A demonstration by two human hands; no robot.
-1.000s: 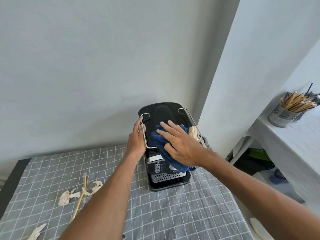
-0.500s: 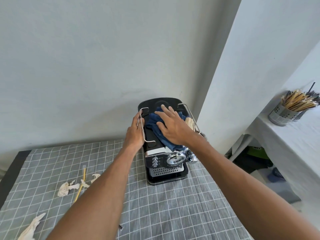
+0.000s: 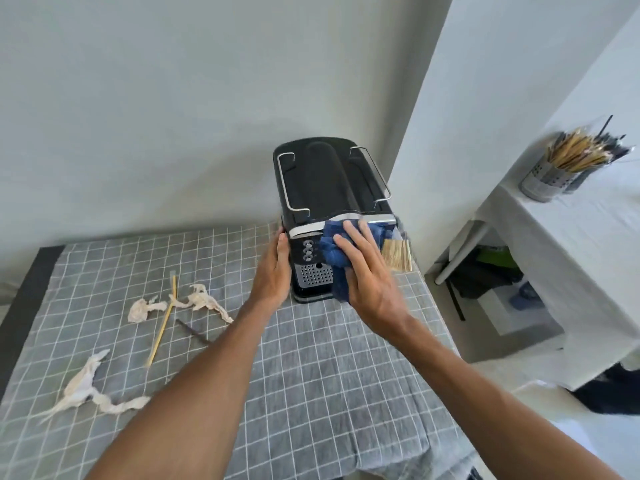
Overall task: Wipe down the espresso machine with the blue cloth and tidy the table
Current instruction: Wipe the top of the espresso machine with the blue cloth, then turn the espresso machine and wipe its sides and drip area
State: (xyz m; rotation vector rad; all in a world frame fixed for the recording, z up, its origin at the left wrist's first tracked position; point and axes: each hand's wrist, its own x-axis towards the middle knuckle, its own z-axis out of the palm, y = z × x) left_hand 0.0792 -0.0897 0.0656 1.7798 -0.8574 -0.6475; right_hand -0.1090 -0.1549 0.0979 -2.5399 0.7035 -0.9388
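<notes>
A black espresso machine (image 3: 322,181) with two chrome rails on top stands at the far edge of the table, against the wall. My right hand (image 3: 367,275) presses the blue cloth (image 3: 332,251) flat against the machine's front panel, covering its right half. The palm of my left hand (image 3: 273,275) rests against the machine's left lower side, fingers together. The buttons and the perforated drip grid show between my hands.
A grey checked tablecloth (image 3: 329,375) covers the table. Crumpled tissue scraps (image 3: 145,306), a yellow stick (image 3: 162,327) and a dark stick (image 3: 194,332) lie on its left part. A bundle of pale sticks (image 3: 398,254) sits at the machine's right. A metal holder of sticks (image 3: 550,174) stands on the side table.
My right hand slid the cloth from the machine's top down onto its front. My left hand dropped from the top rail to the lower left side. The camera tilted down.
</notes>
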